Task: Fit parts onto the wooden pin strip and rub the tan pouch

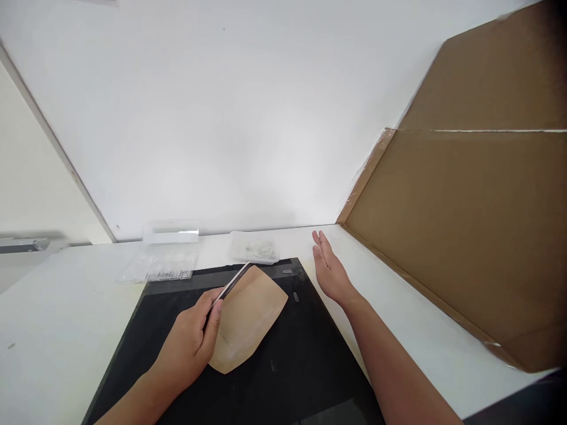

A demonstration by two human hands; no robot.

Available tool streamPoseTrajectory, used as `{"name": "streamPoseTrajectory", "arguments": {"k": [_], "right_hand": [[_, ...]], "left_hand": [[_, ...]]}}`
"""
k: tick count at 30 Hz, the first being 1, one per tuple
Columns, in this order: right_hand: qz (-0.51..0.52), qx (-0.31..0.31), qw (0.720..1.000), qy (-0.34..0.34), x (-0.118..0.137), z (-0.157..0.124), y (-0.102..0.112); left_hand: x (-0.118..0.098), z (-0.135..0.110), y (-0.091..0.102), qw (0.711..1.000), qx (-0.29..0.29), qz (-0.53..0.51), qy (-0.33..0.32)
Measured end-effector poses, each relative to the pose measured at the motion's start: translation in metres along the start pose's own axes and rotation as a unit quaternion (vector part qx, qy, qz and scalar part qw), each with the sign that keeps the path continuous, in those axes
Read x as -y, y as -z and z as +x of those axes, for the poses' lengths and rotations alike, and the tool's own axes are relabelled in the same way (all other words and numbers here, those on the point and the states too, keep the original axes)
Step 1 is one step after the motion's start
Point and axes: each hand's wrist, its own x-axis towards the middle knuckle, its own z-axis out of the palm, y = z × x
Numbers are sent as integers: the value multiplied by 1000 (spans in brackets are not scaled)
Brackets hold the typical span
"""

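My left hand [195, 330] is closed around a thin, flat, dark object with a pale edge [231, 285], held tilted and seen almost edge-on. Its exact kind cannot be made out. Beside and partly behind those fingers is a tan sheet [248, 319] with angled corners and faint print near its lower left. The sheet appears over the black mat [310, 366]; whether it touches the hand is unclear. Off the mat's right edge, my right hand [331, 271] is open, its fingers stretched out and nothing in them.
Behind the mat are a clear plastic compartment box [163, 260] with its lid raised and a translucent container [253, 247] with small pale pieces. Small clear pieces [296, 297] lie on the mat's upper right. A brown cardboard panel [465, 236] stands at right, against a white wall [221, 118].
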Motion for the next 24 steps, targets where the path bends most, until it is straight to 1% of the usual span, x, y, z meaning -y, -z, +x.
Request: {"name": "streamPoseTrajectory", "arguments": {"k": [3,7,14,19,22,24], "right_hand": [[-19,-15,1000,-6,-1,2,1],[-31,-16,999,-8,-1,4,3],[-33,15,998,-50,-1,3,2],[-43,7,999,-25,-2,5,2],[-49,-20,999,3,-2,9,10],[-55,-35,998,10,-1,12,19]], "left_hand": [[1,-1,0,1000,-3,2,-2],[2,-1,0,1000,-6,6,3],[1,0,-1,1000,2,-2,3],[4,-1,-2,1000,4,5,7],[6,-1,-2,1000,-2,5,1],[7,-1,-2,1000,-7,5,-5]]}}
